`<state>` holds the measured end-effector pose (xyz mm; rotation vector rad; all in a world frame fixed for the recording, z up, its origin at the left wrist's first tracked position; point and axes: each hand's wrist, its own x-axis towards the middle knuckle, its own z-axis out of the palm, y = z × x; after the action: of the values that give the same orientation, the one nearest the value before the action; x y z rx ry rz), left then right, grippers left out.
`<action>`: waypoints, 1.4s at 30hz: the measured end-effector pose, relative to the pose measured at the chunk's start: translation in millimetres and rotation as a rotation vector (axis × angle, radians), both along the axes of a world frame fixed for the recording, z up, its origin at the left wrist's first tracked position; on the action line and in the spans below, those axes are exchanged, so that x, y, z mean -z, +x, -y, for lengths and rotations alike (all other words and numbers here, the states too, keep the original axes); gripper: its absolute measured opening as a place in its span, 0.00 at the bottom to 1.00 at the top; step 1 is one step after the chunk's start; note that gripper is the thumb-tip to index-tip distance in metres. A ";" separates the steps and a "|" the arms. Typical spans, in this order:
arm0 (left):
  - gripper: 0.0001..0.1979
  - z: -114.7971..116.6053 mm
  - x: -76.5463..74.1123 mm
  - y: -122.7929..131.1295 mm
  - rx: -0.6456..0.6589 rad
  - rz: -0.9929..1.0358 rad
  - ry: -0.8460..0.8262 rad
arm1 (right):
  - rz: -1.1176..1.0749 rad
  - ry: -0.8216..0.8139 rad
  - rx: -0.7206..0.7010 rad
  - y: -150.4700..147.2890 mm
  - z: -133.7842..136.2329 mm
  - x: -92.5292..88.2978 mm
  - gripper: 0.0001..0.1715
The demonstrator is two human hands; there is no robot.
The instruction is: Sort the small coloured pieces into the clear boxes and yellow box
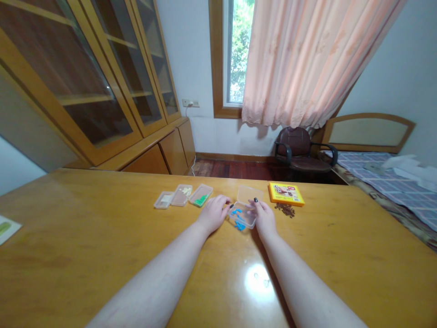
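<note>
A small clear plastic box (246,220) is held tilted just over the table by my right hand (266,220), its thumb and fingers closed on the right end. My left hand (214,213) is at the box's left corner, fingers bent together; what they pinch, if anything, is hidden. Small blue pieces (239,226) show through and below the box; whether some lie inside I cannot tell. Just behind lies a flat clear lid (250,194). Left of my left hand are a clear box with green pieces (200,199), one with cream pieces (185,191) and a smaller clear box (163,200).
A yellow box (287,193) lies right of my right hand, with a pile of small brown pieces (285,210) before it. The wooden table (102,255) carries a white and green sheet (7,229) at far left. Beyond stand a cabinet (136,132), an office chair (295,150) and a bed (385,177).
</note>
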<state>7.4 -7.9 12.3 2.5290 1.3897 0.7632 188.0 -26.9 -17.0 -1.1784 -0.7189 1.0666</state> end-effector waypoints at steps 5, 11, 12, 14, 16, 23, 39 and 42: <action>0.11 -5.1 4.1 -2.8 -0.265 -0.266 -0.129 | -0.013 -0.009 0.006 -0.9 1.3 -1.8 0.27; 0.12 -2.3 3.6 -0.4 -0.223 -0.343 -0.201 | -0.014 -0.021 0.012 -2.3 3.0 -6.8 0.26; 0.11 -2.6 4.0 -0.1 -0.219 -0.350 -0.201 | -0.014 -0.026 0.013 -2.2 3.0 -7.0 0.26; 0.09 -4.2 5.4 0.0 -0.222 -0.364 -0.208 | -0.013 -0.031 0.015 -1.9 2.6 -6.5 0.26; 0.09 -6.3 7.4 -0.4 -0.230 -0.377 -0.220 | -0.004 -0.028 0.013 -1.5 2.1 -5.3 0.26; 0.11 -9.3 13.4 -2.2 -0.240 -0.405 -0.181 | -0.022 -0.003 0.018 -1.1 0.3 -1.3 0.26; 0.07 -7.8 5.2 -4.1 -0.107 0.069 -0.051 | -0.011 0.011 -0.003 0.3 -1.8 3.6 0.24; 0.09 -1.4 2.8 -1.3 0.100 0.110 -0.002 | -0.002 0.012 -0.005 1.1 -3.1 6.3 0.24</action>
<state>6.1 -6.6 9.5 2.4920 1.2194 0.8675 189.1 -23.9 -23.2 -1.1659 -0.7259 1.0665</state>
